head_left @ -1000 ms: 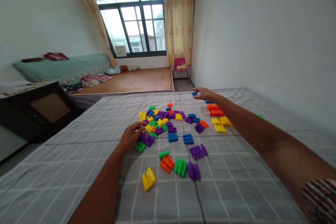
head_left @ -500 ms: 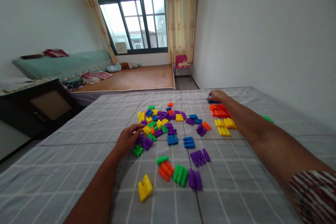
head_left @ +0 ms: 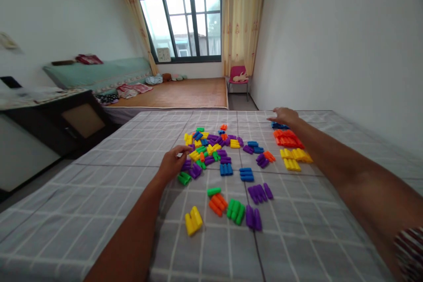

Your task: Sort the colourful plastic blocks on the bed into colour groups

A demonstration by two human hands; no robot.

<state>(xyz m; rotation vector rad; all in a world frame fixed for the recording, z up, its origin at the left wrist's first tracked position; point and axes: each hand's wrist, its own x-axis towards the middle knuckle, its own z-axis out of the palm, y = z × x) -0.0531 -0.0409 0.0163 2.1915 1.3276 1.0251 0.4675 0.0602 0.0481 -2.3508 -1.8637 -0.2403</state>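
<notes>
My left hand (head_left: 173, 160) rests at the left edge of a mixed pile of plastic toy blocks (head_left: 211, 146), each made of joined tubes. Its thumb and index finger are apart, close to the purple blocks (head_left: 195, 170), with nothing visible between them. At the far right, my right hand (head_left: 285, 116) hovers with spread fingers just above blue blocks (head_left: 279, 126), partly covered by the hand. In front of those lie a group of orange blocks (head_left: 287, 138) and a group of yellow blocks (head_left: 294, 158); my right forearm passes beside them.
Nearer me lie a yellow block (head_left: 193, 221), an orange block (head_left: 218, 204), a green block (head_left: 235, 211) and purple blocks (head_left: 253, 217). A checked grey cloth (head_left: 109, 229) covers the table. A wall (head_left: 346, 44) runs along the right; a low bed (head_left: 191, 92) stands beyond.
My right hand has opened and lifted slightly off the blue blocks, which stay on the cloth. My left hand stays beside the pile. The whole view has shifted a little.
</notes>
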